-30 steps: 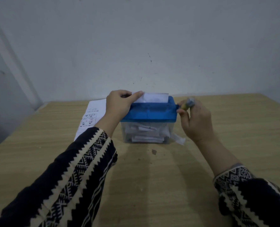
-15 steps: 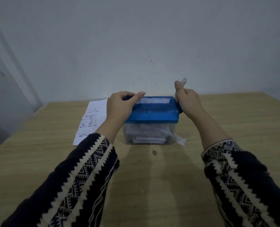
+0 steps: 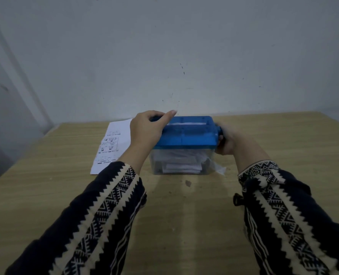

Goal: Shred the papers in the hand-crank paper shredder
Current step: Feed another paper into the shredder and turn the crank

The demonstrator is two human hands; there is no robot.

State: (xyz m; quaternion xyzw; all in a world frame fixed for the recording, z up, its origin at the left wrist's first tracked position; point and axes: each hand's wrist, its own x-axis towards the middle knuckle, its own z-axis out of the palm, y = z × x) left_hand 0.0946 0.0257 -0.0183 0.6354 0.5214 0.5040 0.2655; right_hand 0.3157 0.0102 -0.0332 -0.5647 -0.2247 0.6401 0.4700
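Note:
A small hand-crank shredder with a blue top (image 3: 186,135) and a clear bin (image 3: 180,163) holding white strips stands mid-table. A thin white edge of paper (image 3: 186,124) shows in the top slot. My left hand (image 3: 146,130) grips the left end of the blue top, thumb stretched along its back edge. My right hand (image 3: 227,142), blurred by motion, grips the crank handle low at the shredder's right side. The handle itself is hidden in the hand.
A printed white sheet (image 3: 113,143) lies flat on the wooden table (image 3: 184,215) left of the shredder, partly under my left wrist. A white scrap (image 3: 219,169) sticks out at the bin's lower right. A grey wall rises right behind the table.
My right hand swung the crank from its top position down to low at the shredder's right side. The paper above the slot sank until only an edge shows. My left hand stayed put.

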